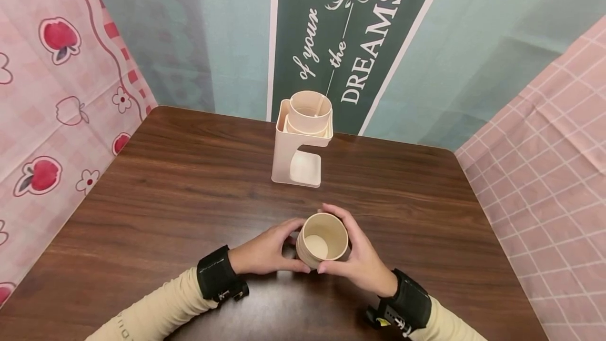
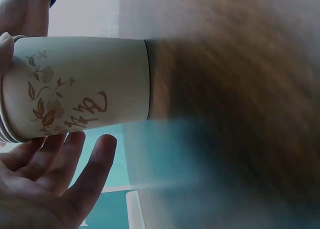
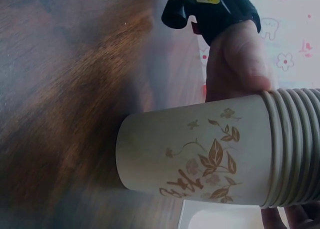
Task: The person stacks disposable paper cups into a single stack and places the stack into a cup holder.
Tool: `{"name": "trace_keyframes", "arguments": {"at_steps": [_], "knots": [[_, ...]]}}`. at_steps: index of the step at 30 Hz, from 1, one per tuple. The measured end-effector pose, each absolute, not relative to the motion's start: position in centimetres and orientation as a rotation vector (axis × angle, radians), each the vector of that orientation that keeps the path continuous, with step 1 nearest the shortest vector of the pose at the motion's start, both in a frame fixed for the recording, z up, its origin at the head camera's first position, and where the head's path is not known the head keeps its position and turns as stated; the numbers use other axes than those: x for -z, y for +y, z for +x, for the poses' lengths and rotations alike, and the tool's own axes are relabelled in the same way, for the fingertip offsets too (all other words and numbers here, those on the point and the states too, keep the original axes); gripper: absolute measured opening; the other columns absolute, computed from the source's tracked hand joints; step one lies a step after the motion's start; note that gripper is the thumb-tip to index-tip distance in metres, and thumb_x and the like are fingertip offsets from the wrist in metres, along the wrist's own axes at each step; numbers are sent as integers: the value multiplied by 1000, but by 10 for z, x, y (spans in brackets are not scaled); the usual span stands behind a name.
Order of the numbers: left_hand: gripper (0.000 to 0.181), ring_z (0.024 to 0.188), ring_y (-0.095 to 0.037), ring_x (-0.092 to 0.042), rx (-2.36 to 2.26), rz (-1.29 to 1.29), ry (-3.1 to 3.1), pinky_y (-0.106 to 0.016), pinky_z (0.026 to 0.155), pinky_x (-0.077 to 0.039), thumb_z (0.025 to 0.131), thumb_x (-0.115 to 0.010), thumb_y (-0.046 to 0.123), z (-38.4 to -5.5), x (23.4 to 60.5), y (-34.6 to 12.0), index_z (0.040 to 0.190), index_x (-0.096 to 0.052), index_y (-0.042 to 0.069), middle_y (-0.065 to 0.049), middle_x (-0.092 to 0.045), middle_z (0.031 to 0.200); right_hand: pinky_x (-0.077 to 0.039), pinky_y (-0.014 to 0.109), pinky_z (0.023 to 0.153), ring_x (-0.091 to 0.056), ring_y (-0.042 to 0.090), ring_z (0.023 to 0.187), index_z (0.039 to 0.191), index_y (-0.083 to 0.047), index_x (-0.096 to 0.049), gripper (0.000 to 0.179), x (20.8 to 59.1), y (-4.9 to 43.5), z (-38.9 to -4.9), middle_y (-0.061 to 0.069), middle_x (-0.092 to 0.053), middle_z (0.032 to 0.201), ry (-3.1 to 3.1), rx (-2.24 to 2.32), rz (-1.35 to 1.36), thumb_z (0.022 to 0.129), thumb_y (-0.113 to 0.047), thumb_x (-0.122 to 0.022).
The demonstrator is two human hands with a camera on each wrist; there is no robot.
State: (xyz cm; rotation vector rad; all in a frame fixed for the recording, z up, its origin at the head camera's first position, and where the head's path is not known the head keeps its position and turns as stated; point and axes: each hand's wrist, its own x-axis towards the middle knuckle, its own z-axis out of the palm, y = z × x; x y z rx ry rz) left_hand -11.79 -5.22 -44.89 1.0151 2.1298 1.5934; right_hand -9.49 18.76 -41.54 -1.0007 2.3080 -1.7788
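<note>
A stack of cream paper cups [image 1: 337, 236] with brown leaf and flower print is between my two hands, its open mouth facing up in the head view. My left hand [image 1: 265, 252] holds it on the left, thumb low at the near side and fingers at the far left. From the right, my right hand [image 1: 361, 263] grips round the wall, thumb near the front. Several stacked rims show in the right wrist view, where the printed cup stack [image 3: 195, 149] lies sideways across the picture. The left wrist view shows spread fingers [image 2: 92, 166] along the cup wall.
Beyond the hands, a cream stand [image 1: 283, 159] with a C-shaped cutout and flat base holds a round cylinder [image 1: 303, 122] in its top. It stands on the dark wooden table [image 1: 199, 172] near the back edge. Printed cloths hang round three sides.
</note>
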Motion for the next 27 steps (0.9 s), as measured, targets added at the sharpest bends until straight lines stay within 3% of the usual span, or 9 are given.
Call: {"name": "trace_keyframes", "arguments": {"at_steps": [3, 6, 10, 15, 20, 27], "knots": [[85, 126, -19, -54, -1574, 1005, 2138, -30, 100, -53, 77, -92, 16, -119, 446, -54, 147, -44, 6, -7, -53, 143, -38, 24, 110, -48, 20, 133, 155, -3, -32, 101, 417, 189, -96, 14, -48, 147, 2313, 1781, -1016, 78, -42, -86], [89, 127, -20, -53, -1577, 991, 2134, -31, 100, -53, 74, -93, 14, -120, 443, -56, 148, -43, 7, -6, -51, 145, -35, 23, 113, -46, 19, 136, 156, -6, -32, 103, 418, 191, -95, 17, -46, 149, 2343, 1753, -1020, 78, -46, -85], [87, 126, -18, -54, -1589, 987, 2222, -33, 98, -55, 73, -94, 20, -116, 442, -60, 145, -47, 8, -4, -54, 142, -34, 23, 113, -44, 19, 138, 157, -6, -31, 101, 418, 196, -93, 21, -44, 151, 2381, 1687, -985, 78, -28, -90], [79, 122, -17, -57, -1612, 927, 2332, -36, 95, -56, 76, -91, 29, -108, 444, -62, 142, -53, 10, -1, -58, 136, -38, 24, 111, -44, 16, 138, 158, -12, -31, 101, 421, 203, -90, 14, -43, 153, 2417, 1618, -895, 77, -8, -90], [75, 120, -17, -59, -1652, 877, 2354, -37, 94, -57, 78, -89, 29, -103, 446, -61, 142, -54, 9, -1, -60, 133, -43, 24, 108, -49, 15, 132, 152, -8, -39, 91, 434, 205, -88, 10, -50, 146, 2452, 1627, -878, 76, -1, -89], [70, 120, -19, -60, -1702, 904, 2272, -35, 94, -57, 81, -86, 20, -103, 449, -57, 142, -55, 4, -7, -61, 138, -50, 26, 100, -55, 15, 124, 150, -4, -41, 86, 452, 201, -83, 16, -55, 139, 2457, 1675, -915, 78, 0, -87]]}}
